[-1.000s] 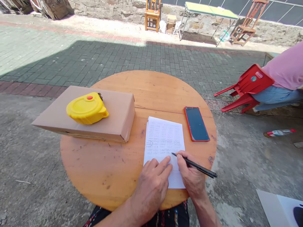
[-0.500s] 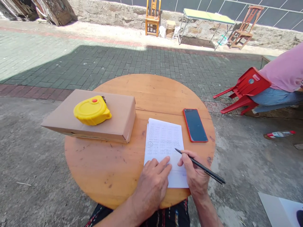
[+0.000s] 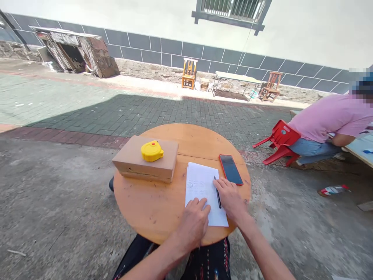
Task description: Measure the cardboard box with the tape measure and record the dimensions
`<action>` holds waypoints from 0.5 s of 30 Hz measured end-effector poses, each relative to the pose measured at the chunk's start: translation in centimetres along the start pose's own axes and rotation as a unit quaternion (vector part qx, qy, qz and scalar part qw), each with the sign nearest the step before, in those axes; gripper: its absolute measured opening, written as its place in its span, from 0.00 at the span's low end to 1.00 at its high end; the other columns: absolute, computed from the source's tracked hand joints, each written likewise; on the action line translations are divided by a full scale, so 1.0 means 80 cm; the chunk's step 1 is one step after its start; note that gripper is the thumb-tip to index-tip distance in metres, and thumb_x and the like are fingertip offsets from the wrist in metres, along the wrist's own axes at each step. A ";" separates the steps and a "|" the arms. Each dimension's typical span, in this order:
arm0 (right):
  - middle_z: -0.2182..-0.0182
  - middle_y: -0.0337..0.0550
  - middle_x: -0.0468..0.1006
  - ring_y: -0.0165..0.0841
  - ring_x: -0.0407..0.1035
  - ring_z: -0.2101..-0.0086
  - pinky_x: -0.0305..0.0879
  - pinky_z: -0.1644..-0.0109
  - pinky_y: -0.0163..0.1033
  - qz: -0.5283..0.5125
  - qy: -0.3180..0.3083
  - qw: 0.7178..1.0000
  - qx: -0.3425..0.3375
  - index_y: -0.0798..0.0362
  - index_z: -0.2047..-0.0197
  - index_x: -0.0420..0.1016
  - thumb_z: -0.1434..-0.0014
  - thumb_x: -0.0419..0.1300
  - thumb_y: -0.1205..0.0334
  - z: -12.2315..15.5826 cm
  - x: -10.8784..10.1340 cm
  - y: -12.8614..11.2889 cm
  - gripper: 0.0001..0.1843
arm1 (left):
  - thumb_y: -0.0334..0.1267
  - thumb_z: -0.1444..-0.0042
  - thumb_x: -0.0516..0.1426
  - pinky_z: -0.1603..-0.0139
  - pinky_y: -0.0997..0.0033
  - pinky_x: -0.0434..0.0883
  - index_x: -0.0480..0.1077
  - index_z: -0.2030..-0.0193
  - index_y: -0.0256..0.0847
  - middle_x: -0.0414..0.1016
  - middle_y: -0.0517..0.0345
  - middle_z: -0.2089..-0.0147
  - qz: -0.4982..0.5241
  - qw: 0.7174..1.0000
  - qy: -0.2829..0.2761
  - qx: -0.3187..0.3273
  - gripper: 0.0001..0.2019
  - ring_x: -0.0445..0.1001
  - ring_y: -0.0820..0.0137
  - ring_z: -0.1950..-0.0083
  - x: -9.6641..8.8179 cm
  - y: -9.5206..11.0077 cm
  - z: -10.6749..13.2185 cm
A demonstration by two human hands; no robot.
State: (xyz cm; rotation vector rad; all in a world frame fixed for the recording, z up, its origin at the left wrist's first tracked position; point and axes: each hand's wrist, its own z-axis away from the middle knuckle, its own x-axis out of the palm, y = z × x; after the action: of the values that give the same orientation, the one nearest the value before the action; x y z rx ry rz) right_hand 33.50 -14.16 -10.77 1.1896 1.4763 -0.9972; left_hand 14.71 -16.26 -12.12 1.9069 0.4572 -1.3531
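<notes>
A white sheet of paper (image 3: 201,182) with rows of handwriting lies on the round wooden table (image 3: 151,208). My left hand (image 3: 194,219) rests flat on the sheet's near edge, fingers spread. My right hand (image 3: 230,198) lies palm down at the sheet's right edge. A black pen (image 3: 217,194) lies on the paper against its fingers. A red-cased phone (image 3: 230,169) lies just beyond my right hand. On the table's left a cardboard box (image 3: 159,165) carries a yellow tape measure (image 3: 151,151).
A person in a pink shirt (image 3: 329,116) sits on a tipped red plastic chair (image 3: 278,142) to the right. A bottle (image 3: 332,190) lies on the concrete. Wooden chairs (image 3: 189,73) and a folding table (image 3: 236,77) stand by the far wall.
The camera has risen and pulled back, so the table looks smaller. My right hand has laid the pen down on the paper and flattened beside it. The left hand stays put.
</notes>
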 end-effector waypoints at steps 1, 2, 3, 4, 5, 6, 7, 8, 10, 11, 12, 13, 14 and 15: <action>0.47 0.55 0.77 0.47 0.69 0.45 0.64 0.46 0.51 0.020 -0.004 1.000 -0.013 0.53 0.45 0.74 0.39 0.48 0.78 0.001 0.000 0.000 0.25 | 0.25 0.45 0.54 0.53 0.56 0.72 0.70 0.60 0.40 0.73 0.52 0.48 0.001 1.000 0.000 -0.001 0.09 0.70 0.59 0.54 -0.005 0.004 0.005; 0.46 0.56 0.77 0.47 0.69 0.45 0.64 0.47 0.51 0.031 -0.002 0.999 -0.024 0.53 0.45 0.75 0.40 0.48 0.79 0.004 0.001 -0.001 0.25 | 0.26 0.45 0.54 0.53 0.56 0.73 0.70 0.60 0.40 0.73 0.51 0.47 0.007 1.000 0.006 -0.002 0.09 0.71 0.59 0.54 -0.010 0.007 0.013; 0.46 0.56 0.77 0.47 0.69 0.46 0.65 0.48 0.51 0.063 0.003 0.998 -0.031 0.52 0.45 0.75 0.40 0.47 0.80 0.007 0.003 -0.001 0.27 | 0.26 0.45 0.55 0.52 0.55 0.73 0.70 0.59 0.41 0.73 0.51 0.46 0.018 1.000 0.018 -0.004 0.09 0.71 0.59 0.53 -0.015 0.008 0.022; 0.45 0.56 0.77 0.46 0.70 0.46 0.66 0.49 0.50 0.087 0.009 0.995 -0.036 0.51 0.43 0.74 0.41 0.46 0.81 0.010 0.006 -0.001 0.29 | 0.27 0.45 0.55 0.52 0.56 0.74 0.70 0.57 0.41 0.72 0.51 0.44 0.033 0.999 0.037 -0.004 0.10 0.71 0.59 0.52 -0.019 0.008 0.034; 0.44 0.55 0.76 0.46 0.70 0.46 0.66 0.49 0.50 0.096 0.023 0.995 -0.033 0.51 0.41 0.73 0.41 0.45 0.82 0.013 0.008 -0.001 0.31 | 0.27 0.46 0.55 0.51 0.57 0.74 0.70 0.56 0.42 0.72 0.51 0.43 0.050 0.997 0.061 -0.004 0.12 0.72 0.59 0.51 -0.023 0.004 0.047; 0.44 0.54 0.76 0.45 0.70 0.47 0.66 0.49 0.50 0.093 0.040 0.995 -0.023 0.51 0.40 0.72 0.41 0.44 0.82 0.013 0.010 -0.002 0.32 | 0.26 0.46 0.55 0.51 0.58 0.74 0.70 0.54 0.42 0.72 0.51 0.43 0.066 0.994 0.089 -0.004 0.14 0.72 0.60 0.51 -0.028 -0.002 0.060; 0.45 0.54 0.77 0.45 0.71 0.48 0.66 0.50 0.50 0.083 0.058 0.995 -0.007 0.51 0.41 0.72 0.41 0.44 0.82 0.011 0.010 -0.005 0.32 | 0.26 0.46 0.55 0.52 0.59 0.74 0.70 0.53 0.43 0.72 0.51 0.43 0.079 0.990 0.120 -0.008 0.15 0.72 0.61 0.52 -0.033 -0.011 0.073; 0.46 0.55 0.77 0.46 0.72 0.49 0.67 0.50 0.51 0.067 0.074 0.995 0.004 0.52 0.42 0.73 0.41 0.44 0.80 0.007 0.008 -0.010 0.29 | 0.25 0.46 0.54 0.52 0.60 0.75 0.70 0.53 0.43 0.72 0.51 0.44 0.086 0.984 0.155 -0.016 0.15 0.73 0.62 0.52 -0.039 -0.023 0.085; 0.47 0.55 0.78 0.47 0.73 0.50 0.68 0.50 0.52 0.012 0.104 0.994 0.009 0.54 0.46 0.75 0.39 0.46 0.74 -0.009 -0.002 -0.030 0.24 | 0.24 0.44 0.52 0.52 0.61 0.75 0.71 0.52 0.43 0.73 0.49 0.47 0.086 0.969 0.228 -0.045 0.17 0.73 0.63 0.52 -0.056 -0.055 0.105; 0.47 0.54 0.78 0.47 0.72 0.50 0.68 0.49 0.52 -0.025 0.116 0.993 0.002 0.54 0.48 0.76 0.39 0.48 0.71 -0.022 -0.011 -0.045 0.21 | 0.24 0.43 0.50 0.51 0.60 0.74 0.71 0.51 0.42 0.73 0.49 0.48 0.083 0.959 0.263 -0.064 0.17 0.73 0.63 0.50 -0.066 -0.074 0.112; 0.47 0.54 0.77 0.46 0.72 0.49 0.68 0.47 0.52 -0.067 0.127 0.990 -0.009 0.53 0.48 0.75 0.39 0.49 0.68 -0.037 -0.022 -0.062 0.20 | 0.24 0.42 0.50 0.49 0.59 0.74 0.71 0.50 0.42 0.72 0.48 0.47 0.080 0.949 0.293 -0.086 0.17 0.72 0.62 0.48 -0.078 -0.094 0.117; 0.47 0.52 0.77 0.45 0.72 0.48 0.68 0.46 0.51 -0.110 0.134 0.985 -0.017 0.52 0.47 0.74 0.39 0.51 0.65 -0.054 -0.034 -0.081 0.19 | 0.26 0.41 0.50 0.47 0.58 0.73 0.71 0.49 0.41 0.72 0.47 0.47 0.079 0.937 0.322 -0.109 0.17 0.72 0.62 0.46 -0.090 -0.115 0.119; 0.46 0.51 0.77 0.44 0.71 0.47 0.68 0.45 0.51 -0.149 0.134 0.980 -0.017 0.52 0.47 0.74 0.39 0.52 0.63 -0.073 -0.046 -0.101 0.19 | 0.27 0.40 0.50 0.44 0.57 0.72 0.70 0.47 0.41 0.71 0.47 0.45 0.082 0.925 0.346 -0.134 0.17 0.71 0.62 0.44 -0.103 -0.136 0.119; 0.46 0.52 0.76 0.43 0.71 0.47 0.67 0.44 0.50 -0.182 0.139 0.973 -0.020 0.52 0.47 0.73 0.39 0.52 0.61 -0.093 -0.057 -0.122 0.19 | 0.29 0.39 0.50 0.42 0.55 0.70 0.70 0.46 0.41 0.70 0.46 0.44 0.088 0.911 0.370 -0.161 0.17 0.70 0.62 0.42 -0.115 -0.157 0.118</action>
State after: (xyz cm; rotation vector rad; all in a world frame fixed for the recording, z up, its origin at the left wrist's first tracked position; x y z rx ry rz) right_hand 22.88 -9.76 -4.49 1.0829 1.9792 -1.0656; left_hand -3.19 -13.76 -9.87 2.0594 0.7922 -0.3574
